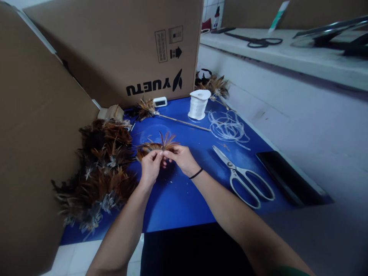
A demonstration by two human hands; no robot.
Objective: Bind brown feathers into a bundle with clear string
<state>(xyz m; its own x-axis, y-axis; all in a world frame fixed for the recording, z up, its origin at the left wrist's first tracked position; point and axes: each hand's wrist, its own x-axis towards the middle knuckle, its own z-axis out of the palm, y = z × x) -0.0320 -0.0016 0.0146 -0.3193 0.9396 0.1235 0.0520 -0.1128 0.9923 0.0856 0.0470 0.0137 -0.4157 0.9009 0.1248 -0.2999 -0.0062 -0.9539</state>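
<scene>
Brown feathers [166, 142] stick up in a small fan between my two hands, above the middle of the blue table. My left hand [151, 166] pinches their base from the left. My right hand [184, 158], with a black band at the wrist, pinches the same base, its fingertips touching those of the left. More brown feathers [143, 150] show just behind my left hand; whether they are part of the held bunch I cannot tell. Beyond my hands, a thin stick with a feather tuft [146, 109] at its left end lies across the table.
Feather bunches [106, 168] are heaped at the left. Large scissors [244, 176] and a dark flat device [287, 178] lie at the right. Farther back are a white spool [198, 104], tangled clear strips [228, 128] and a small white gadget [160, 102]. Cardboard [115, 46] walls the back and left.
</scene>
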